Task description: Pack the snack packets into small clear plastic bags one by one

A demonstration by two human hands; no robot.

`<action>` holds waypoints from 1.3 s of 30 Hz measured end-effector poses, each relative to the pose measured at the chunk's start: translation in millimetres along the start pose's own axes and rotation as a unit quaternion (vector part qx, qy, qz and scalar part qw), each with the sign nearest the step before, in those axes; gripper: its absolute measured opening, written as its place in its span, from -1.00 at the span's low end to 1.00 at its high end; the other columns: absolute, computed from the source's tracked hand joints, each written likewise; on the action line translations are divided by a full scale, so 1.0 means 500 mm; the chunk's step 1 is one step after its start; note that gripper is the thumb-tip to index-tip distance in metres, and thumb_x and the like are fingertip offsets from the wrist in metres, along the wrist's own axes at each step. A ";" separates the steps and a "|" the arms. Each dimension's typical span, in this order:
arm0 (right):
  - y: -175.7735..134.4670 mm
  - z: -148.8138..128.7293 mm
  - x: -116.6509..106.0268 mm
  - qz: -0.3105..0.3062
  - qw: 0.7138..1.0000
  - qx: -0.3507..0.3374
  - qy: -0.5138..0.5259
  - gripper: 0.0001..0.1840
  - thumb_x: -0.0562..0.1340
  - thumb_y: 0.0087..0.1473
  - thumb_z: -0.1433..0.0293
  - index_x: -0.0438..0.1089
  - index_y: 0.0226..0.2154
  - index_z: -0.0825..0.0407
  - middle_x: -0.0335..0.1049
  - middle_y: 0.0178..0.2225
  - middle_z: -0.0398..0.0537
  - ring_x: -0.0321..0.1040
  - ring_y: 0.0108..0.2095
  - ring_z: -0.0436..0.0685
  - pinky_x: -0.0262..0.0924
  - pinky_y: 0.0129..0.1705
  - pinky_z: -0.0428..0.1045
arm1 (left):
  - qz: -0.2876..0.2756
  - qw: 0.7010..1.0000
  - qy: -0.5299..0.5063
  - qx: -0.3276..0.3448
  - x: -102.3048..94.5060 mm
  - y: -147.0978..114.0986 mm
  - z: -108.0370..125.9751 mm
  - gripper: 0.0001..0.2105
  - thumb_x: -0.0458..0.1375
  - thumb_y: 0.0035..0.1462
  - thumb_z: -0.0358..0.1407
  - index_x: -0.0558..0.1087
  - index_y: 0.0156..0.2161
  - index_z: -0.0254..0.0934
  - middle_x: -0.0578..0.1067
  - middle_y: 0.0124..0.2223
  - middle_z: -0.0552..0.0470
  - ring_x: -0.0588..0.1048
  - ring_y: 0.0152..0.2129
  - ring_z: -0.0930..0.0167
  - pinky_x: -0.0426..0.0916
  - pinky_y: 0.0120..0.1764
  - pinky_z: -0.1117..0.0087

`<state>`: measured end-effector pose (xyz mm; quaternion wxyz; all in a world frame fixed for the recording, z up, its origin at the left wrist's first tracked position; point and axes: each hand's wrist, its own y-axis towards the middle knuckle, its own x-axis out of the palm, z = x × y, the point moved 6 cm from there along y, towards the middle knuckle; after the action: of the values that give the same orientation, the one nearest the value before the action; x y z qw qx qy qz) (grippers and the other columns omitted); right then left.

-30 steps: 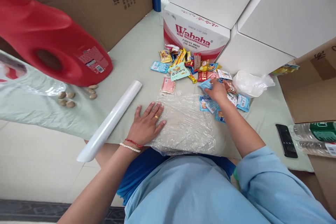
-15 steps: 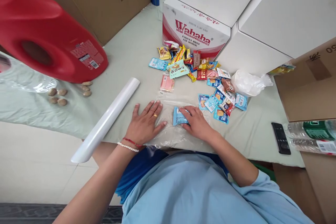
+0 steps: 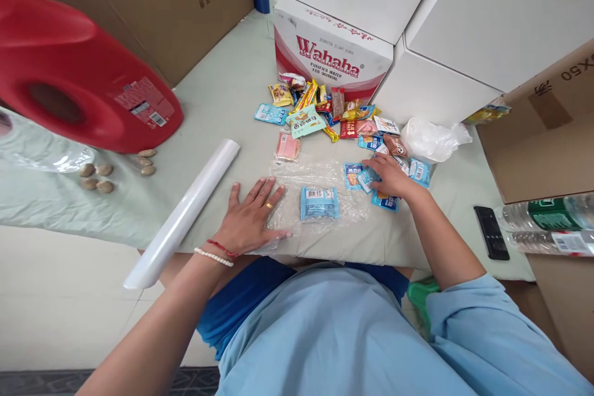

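Light-blue rectangular plastic snack packet lies on crinkled clear plastic film, between both hands, touching neither. Left hand: palm down, fingers spread wide, at film's left edge. Right hand: fingers bent over small flat blue packets; cannot tell whether gripping. Beyond, white-and-red cardboard box reads "Wahaha", "PURIFIED WATER FOR DRINKING".

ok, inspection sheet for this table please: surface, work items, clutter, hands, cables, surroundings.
Surface: green cloth, wrinkled at left
Work items: blue packet lying on clear film; snacks beyond
Clutter: white roll, red jug, phone, bottles
Hands: left hand spread at film's edge; right hand at snacks, grip unclear
Cables: nothing seen
Surroundings: Wahaha box, cardboard boxes, white box-like units
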<state>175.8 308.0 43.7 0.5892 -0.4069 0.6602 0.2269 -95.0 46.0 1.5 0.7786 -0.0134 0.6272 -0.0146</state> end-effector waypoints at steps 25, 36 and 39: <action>0.035 -0.261 -0.030 -0.031 0.920 -0.102 0.376 -0.52 0.29 0.21 0.10 0.56 0.09 -0.01 0.61 0.00 -0.10 0.54 -0.04 0.21 0.40 0.04 0.06 | -0.090 0.996 0.016 -0.002 -0.008 0.004 0.006 0.05 0.23 0.03 0.27 -0.04 0.50 -0.13 -0.23 0.55 -0.30 -0.17 0.48 -0.09 -0.42 0.30 -0.44; 0.052 -0.296 0.056 0.076 0.964 -0.122 0.225 -0.68 0.25 0.29 0.22 0.55 -0.01 0.02 0.56 -0.14 0.07 0.45 -0.08 0.22 0.25 0.08 0.12 | -0.078 0.997 0.001 -0.001 -0.005 0.002 0.004 0.09 0.20 -0.01 0.35 -0.04 0.50 -0.12 -0.21 0.55 -0.29 -0.16 0.47 -0.10 -0.48 0.30 -0.40; 0.046 -0.292 0.055 0.093 0.969 -0.123 0.194 -0.68 0.23 0.32 0.19 0.53 -0.01 0.02 0.54 -0.13 0.09 0.43 -0.07 0.24 0.21 0.09 0.15 | -0.076 0.997 -0.002 -0.002 -0.005 0.002 0.004 0.11 0.21 -0.03 0.37 -0.03 0.50 -0.14 -0.21 0.55 -0.31 -0.17 0.47 -0.13 -0.48 0.30 -0.41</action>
<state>71.3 200.1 42.7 0.3717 -0.4493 0.7636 0.2774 -93.5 47.0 4.5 0.7765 -0.0627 0.6227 -0.0729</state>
